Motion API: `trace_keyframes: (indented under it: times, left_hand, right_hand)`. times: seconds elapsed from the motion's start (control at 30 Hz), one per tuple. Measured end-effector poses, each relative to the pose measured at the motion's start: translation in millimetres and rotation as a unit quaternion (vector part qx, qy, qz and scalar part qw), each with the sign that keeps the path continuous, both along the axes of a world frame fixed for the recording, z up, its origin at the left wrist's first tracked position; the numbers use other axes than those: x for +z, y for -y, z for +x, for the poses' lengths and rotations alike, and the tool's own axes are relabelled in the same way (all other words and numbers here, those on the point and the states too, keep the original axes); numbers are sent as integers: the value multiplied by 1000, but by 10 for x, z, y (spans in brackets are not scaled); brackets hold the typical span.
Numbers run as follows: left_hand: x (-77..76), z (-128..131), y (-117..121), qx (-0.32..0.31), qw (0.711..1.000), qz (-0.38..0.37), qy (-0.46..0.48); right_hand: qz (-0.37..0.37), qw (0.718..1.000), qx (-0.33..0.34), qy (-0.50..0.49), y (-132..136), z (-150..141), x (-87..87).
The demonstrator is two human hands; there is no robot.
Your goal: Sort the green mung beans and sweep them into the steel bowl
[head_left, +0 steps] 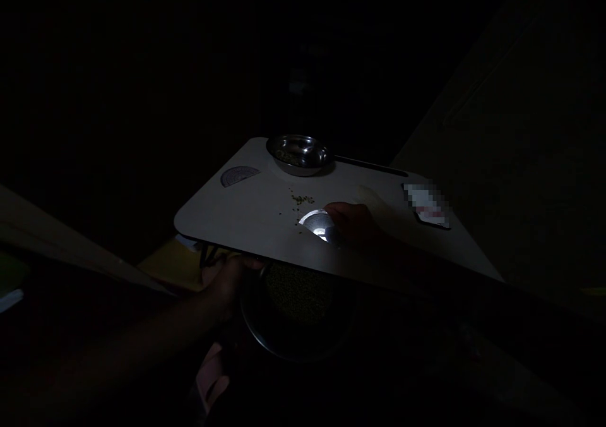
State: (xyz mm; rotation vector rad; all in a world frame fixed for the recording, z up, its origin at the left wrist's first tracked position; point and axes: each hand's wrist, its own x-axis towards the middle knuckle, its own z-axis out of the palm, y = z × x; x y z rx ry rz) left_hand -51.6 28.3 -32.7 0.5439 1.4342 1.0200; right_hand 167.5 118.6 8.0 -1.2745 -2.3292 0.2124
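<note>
In very dim light my right hand [350, 222] is closed on a clear, shiny half-round protractor [315, 223], which lies low over the white tabletop [227, 215]. Just beyond its curved edge are small green mung beans [303, 198], loosely scattered. My left hand [227, 282] grips the rim of a large dark bowl [269, 345] beneath the table's near edge. More green beans [300, 294] fill the bottom of that bowl. Shadow hides part of the left fingers and the bowl's right side.
A steel bowl [300, 155] with some beans inside stands at the table's far edge. Another protractor [239, 175] lies at the left. On the right is a flat dark-edged object with a blurred-out face [426, 206]. Deep shadow surrounds the table.
</note>
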Motion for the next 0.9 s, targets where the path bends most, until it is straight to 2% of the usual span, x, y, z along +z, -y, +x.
trace_keyframes:
  times: [0.13,0.33,0.6,0.77,0.9]
  left_hand:
    - [35,19,4,-6,1000,-16,-17]
    - [141,73,21,16,999,-10,-46]
    - [91,19,15,4,1000,-24,-20]
    - [155,64,30,17,999,-37,-12]
    - [183,88,26,29,999,-28,-19]
  right_hand:
    - [5,1000,-21,-6,-6,-15,-9]
    - [8,1000,-14,-18,-18,-135,13]
    - [7,1000,-12,-12,10,0,13]
    - [-19,1000,-7,2,59,-4,-16]
    - [-2,1000,0,3,51,-62,-12]
